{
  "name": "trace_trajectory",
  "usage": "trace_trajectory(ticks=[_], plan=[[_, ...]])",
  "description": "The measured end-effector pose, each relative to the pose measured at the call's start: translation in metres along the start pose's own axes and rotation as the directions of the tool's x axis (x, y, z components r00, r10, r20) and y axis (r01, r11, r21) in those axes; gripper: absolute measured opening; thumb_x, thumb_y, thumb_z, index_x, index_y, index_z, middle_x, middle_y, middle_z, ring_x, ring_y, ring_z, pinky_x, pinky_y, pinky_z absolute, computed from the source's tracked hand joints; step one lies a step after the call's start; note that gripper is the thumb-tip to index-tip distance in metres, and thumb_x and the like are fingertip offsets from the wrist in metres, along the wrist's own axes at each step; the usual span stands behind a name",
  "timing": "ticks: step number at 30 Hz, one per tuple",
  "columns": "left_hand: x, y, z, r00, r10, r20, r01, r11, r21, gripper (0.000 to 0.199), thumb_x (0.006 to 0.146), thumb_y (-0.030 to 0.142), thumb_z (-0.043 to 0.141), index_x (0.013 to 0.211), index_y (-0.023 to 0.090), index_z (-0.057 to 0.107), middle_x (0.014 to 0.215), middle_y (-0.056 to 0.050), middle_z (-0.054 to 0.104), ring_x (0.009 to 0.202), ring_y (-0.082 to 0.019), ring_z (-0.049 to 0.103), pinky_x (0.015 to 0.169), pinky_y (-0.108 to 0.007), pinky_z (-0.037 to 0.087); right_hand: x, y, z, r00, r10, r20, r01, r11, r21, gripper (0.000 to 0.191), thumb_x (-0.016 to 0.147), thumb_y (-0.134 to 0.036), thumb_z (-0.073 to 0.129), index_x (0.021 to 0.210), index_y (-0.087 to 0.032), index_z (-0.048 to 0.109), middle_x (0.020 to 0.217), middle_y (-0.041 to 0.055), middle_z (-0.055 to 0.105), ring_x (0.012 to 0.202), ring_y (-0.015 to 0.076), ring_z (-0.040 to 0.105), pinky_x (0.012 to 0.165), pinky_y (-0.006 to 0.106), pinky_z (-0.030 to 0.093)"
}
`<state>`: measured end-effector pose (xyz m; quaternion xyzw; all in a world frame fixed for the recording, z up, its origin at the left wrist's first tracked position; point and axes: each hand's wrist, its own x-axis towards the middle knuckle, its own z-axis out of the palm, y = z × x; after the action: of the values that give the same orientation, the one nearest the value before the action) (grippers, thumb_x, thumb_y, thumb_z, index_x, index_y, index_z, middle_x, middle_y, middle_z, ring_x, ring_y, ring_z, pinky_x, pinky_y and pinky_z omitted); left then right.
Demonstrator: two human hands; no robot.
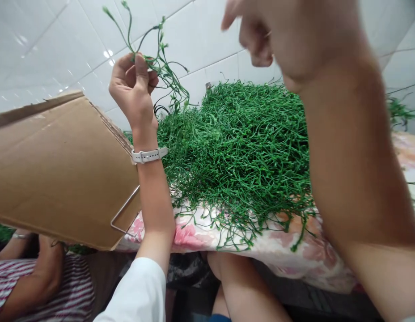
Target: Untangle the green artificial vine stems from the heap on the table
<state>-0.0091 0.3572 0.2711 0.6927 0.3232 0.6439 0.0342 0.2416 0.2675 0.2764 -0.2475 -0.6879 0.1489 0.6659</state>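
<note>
Raised at the upper left, my left hand (135, 82) pinches a small bunch of green plastic-looking stems (165, 67), which fan upward and droop to the right. A pale band is round that wrist. My right hand (261, 36) is held up near the top edge, slightly blurred; its fingers are bent, one pointing left, and I cannot make out anything between them. Below and between both arms lies a large tangled heap of green stems (254, 143), with loose strands along its front edge.
A floral cloth (194, 228) covers the table under the heap. A big cardboard sheet (63, 174) stands at the left beside a bent metal wire (123, 210). Another person's arm (43, 277) and striped clothing show at the lower left. White tiles (184, 36) rise behind.
</note>
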Motion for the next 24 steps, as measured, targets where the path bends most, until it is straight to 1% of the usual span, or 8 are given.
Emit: trace_trajectory(ticks=[4, 6, 9, 12, 15, 17, 20, 24], plan=[[-0.005, 0.017, 0.002, 0.997, -0.035, 0.073, 0.024, 0.989, 0.149, 0.058, 0.104, 0.072, 0.030, 0.141, 0.028, 0.039, 0.146, -0.003, 0.058, 0.131, -0.012, 0.055, 0.101, -0.026, 0.049, -0.002, 0.016, 0.016, 0.970, 0.120, 0.214, -0.026, 0.918, -0.397, 0.045, 0.084, -0.040, 0.080, 0.054, -0.018, 0.055, 0.053, -0.0015, 0.047, 0.052, 0.0070, 0.035, 0.047, 0.029, 0.019], [-0.010, 0.027, 0.006, 0.987, -0.112, 0.118, 0.097, 0.987, 0.126, 0.044, 0.111, 0.057, 0.025, 0.140, 0.026, 0.038, 0.151, -0.003, 0.057, 0.131, -0.010, 0.056, 0.104, -0.024, 0.049, -0.003, 0.030, 0.028, 0.940, 0.163, 0.299, -0.026, 0.910, -0.414, 0.044, 0.083, -0.050, 0.081, 0.056, -0.023, 0.058, 0.049, -0.0011, 0.043, 0.053, 0.0123, 0.035, 0.046, 0.031, 0.019], [-0.017, 0.040, 0.011, 0.964, -0.147, 0.221, 0.150, 0.989, 0.004, 0.032, 0.113, 0.045, 0.029, 0.133, 0.023, 0.042, 0.148, -0.005, 0.059, 0.122, -0.009, 0.061, 0.106, -0.025, 0.050, -0.002, 0.052, 0.042, 0.929, 0.173, 0.328, -0.054, 0.938, -0.342, 0.031, 0.088, -0.037, 0.077, 0.063, -0.026, 0.062, 0.048, -0.0031, 0.043, 0.055, 0.0137, 0.036, 0.047, 0.031, 0.021], [-0.021, 0.045, 0.012, 0.957, -0.102, 0.270, 0.087, 0.994, 0.069, 0.048, 0.108, 0.063, 0.033, 0.136, 0.027, 0.044, 0.147, -0.003, 0.060, 0.129, -0.013, 0.058, 0.102, -0.024, 0.051, 0.000, 0.063, 0.046, 0.924, 0.248, 0.292, -0.162, 0.944, -0.289, 0.027, 0.088, -0.014, 0.072, 0.064, -0.019, 0.061, 0.052, -0.0048, 0.049, 0.054, 0.0076, 0.040, 0.052, 0.027, 0.025], [-0.022, 0.044, 0.006, 0.941, -0.106, 0.321, 0.099, 0.994, 0.040, 0.046, 0.107, 0.061, 0.038, 0.140, 0.029, 0.047, 0.151, -0.002, 0.056, 0.130, -0.015, 0.058, 0.101, -0.024, 0.053, 0.001, 0.059, 0.041, 0.935, 0.272, 0.230, -0.221, 0.949, -0.223, 0.031, 0.088, -0.007, 0.065, 0.060, -0.018, 0.056, 0.052, -0.0050, 0.050, 0.051, 0.0059, 0.039, 0.052, 0.027, 0.026], [-0.023, 0.039, 0.002, 0.904, -0.141, 0.404, 0.130, 0.990, 0.054, 0.059, 0.099, 0.056, 0.060, 0.147, 0.027, 0.044, 0.154, -0.008, 0.052, 0.123, -0.018, 0.063, 0.099, -0.026, 0.056, 0.002, 0.052, 0.038, 0.946, 0.285, 0.156, -0.265, 0.955, -0.135, 0.031, 0.088, -0.007, 0.064, 0.060, -0.019, 0.056, 0.048, -0.0057, 0.047, 0.047, 0.0065, 0.036, 0.049, 0.028, 0.024], [-0.023, 0.030, 0.001, 0.801, -0.261, 0.538, 0.150, 0.959, 0.242, 0.104, 0.079, 0.043, 0.087, 0.161, 0.018, 0.029, 0.144, -0.018, 0.059, 0.099, -0.019, 0.070, 0.092, -0.033, 0.060, 0.004, 0.046, 0.034, 0.951, 0.305, 0.055, -0.307, 0.951, 0.039, 0.032, 0.088, -0.009, 0.063, 0.059, -0.020, 0.058, 0.042, -0.0060, 0.044, 0.041, 0.0084, 0.033, 0.045, 0.031, 0.020], [-0.022, 0.018, 0.003, 0.731, -0.321, 0.602, 0.090, 0.920, 0.382, 0.062, 0.082, 0.034, 0.080, 0.140, 0.020, 0.061, 0.109, -0.010, 0.073, 0.090, -0.020, 0.071, 0.081, -0.034, 0.060, 0.016, 0.060, 0.022, 0.961, 0.252, -0.110, -0.239, 0.964, 0.119, 0.036, 0.089, -0.009, 0.060, 0.057, -0.023, 0.051, 0.041, -0.0062, 0.037, 0.040, 0.0091, 0.027, 0.043, 0.032, 0.016]])
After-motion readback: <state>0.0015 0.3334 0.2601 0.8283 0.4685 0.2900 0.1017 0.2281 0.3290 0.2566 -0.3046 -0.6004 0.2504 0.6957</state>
